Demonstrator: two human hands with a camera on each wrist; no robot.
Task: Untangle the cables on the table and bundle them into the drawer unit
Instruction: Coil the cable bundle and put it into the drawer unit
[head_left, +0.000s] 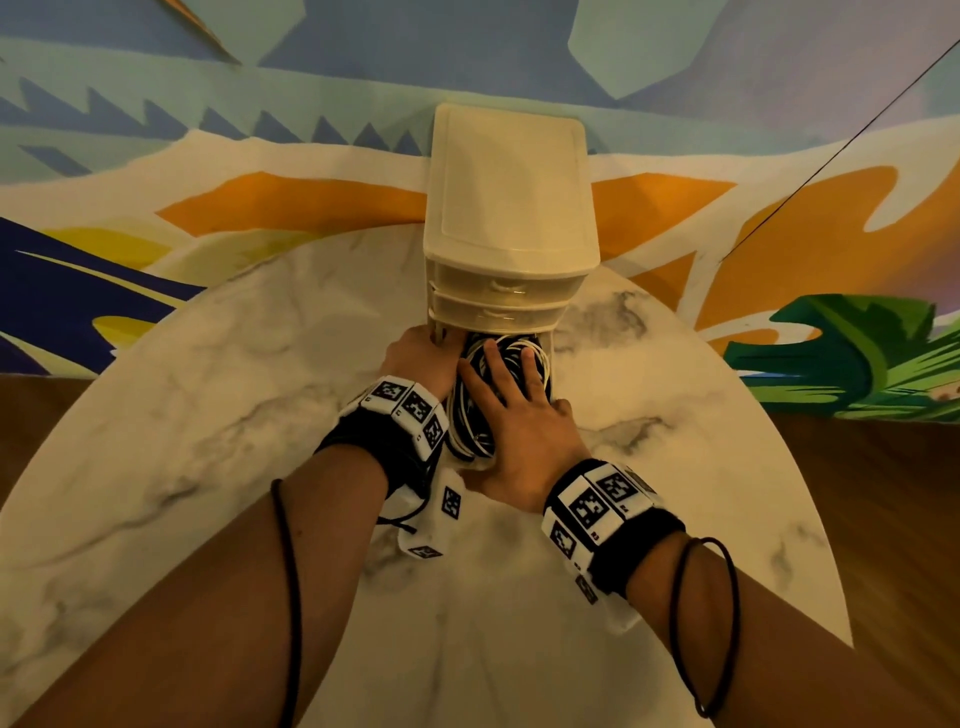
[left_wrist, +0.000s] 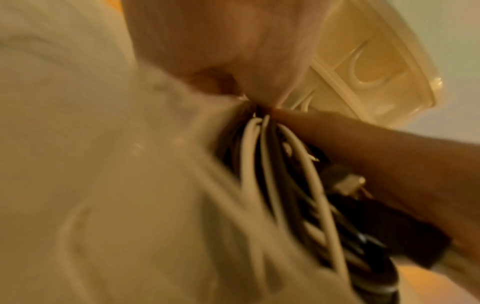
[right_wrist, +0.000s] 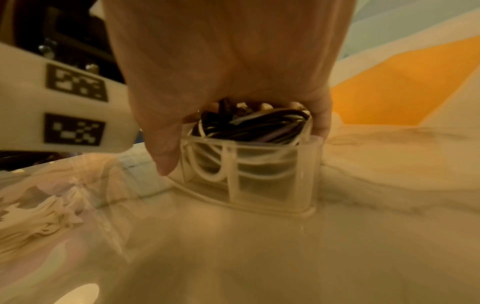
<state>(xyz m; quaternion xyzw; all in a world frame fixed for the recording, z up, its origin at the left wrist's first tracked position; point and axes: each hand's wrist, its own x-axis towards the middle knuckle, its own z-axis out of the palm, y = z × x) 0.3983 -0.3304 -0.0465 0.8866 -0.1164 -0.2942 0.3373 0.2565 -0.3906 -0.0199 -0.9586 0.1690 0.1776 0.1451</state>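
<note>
Black and white cables (head_left: 480, 410) are pressed down into the pulled-out bottom drawer (right_wrist: 272, 181) of the drawer unit (head_left: 511, 208), apparently so it can close. The right hand (head_left: 511, 415) is laid flat above them, fingers spread. Just beside it, the left hand (head_left: 418, 358) seems hooked on the drawer's edge; its grip cannot be told.

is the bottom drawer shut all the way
No, the bottom drawer stands pulled out of the drawer unit with the cables piled in it under the right hand.
</note>
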